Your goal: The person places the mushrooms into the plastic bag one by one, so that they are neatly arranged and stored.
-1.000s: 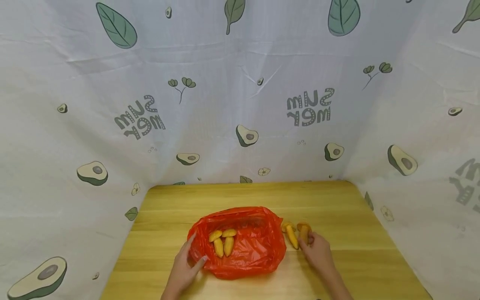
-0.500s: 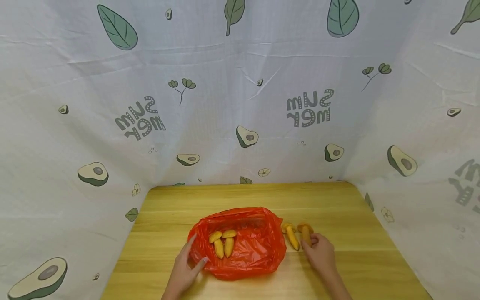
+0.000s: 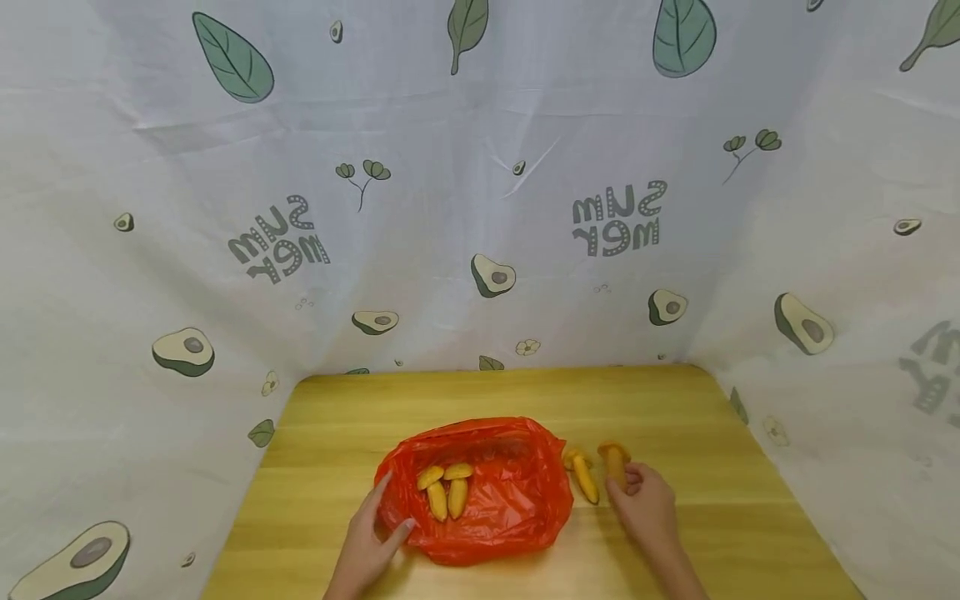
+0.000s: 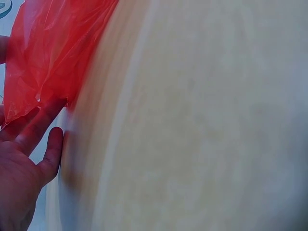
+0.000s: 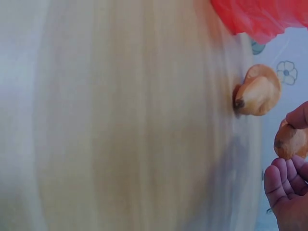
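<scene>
A red plastic bag [image 3: 510,500] lies with its mouth spread on the table, two yellow mushrooms [image 3: 457,493] side by side inside at its left. My left hand [image 3: 365,537] rests against the bag's left side, thumb and fingers spread apart; the left wrist view shows its extended fingers [image 4: 41,120] touching the red plastic. To the right of the bag, my right hand [image 3: 647,504] pinches a mushroom [image 3: 615,465] by its stem between thumb and fingers, cap pointing away from me. Another mushroom [image 3: 583,477] lies between that hand and the bag.
The wooden table [image 3: 360,400] ends at a white cloth [image 3: 435,167] printed with avocados and leaves, which stands behind it and along both sides. In the right wrist view, the loose mushroom [image 5: 260,91] lies below the bag's red edge [image 5: 264,17].
My right hand has shifted slightly right with the pinched mushroom, widening the gap to the mushroom beside it. The left hand and the bag have stayed in place.
</scene>
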`<state>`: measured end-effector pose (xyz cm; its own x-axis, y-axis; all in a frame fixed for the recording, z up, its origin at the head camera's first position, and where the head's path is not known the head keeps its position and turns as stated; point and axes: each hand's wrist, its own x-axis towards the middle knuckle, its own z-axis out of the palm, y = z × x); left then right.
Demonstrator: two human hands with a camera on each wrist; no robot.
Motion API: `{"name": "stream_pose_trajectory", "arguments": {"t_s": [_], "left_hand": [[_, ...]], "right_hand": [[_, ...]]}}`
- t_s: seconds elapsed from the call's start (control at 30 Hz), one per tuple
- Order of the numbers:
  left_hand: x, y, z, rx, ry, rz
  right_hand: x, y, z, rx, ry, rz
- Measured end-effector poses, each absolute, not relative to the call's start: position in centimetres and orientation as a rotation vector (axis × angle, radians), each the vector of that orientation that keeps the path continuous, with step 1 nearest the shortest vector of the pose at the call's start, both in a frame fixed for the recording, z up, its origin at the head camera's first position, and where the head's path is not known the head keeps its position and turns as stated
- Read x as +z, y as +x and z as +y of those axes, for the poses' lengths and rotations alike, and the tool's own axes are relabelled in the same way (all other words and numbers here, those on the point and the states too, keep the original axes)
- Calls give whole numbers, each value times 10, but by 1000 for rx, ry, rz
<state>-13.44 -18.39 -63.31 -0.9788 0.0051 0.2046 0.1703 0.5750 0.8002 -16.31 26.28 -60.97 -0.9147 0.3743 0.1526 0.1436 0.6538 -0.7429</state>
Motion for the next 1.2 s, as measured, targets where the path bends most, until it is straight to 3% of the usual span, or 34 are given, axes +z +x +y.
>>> {"name": "stream_pose_trajectory", "arguments": {"t_s": [1.2], "left_hand": [[-628,-133,-183,-1378,-125,-2643]], "right_hand": [[-541,-168,209,1279,-169,-2497]]}}
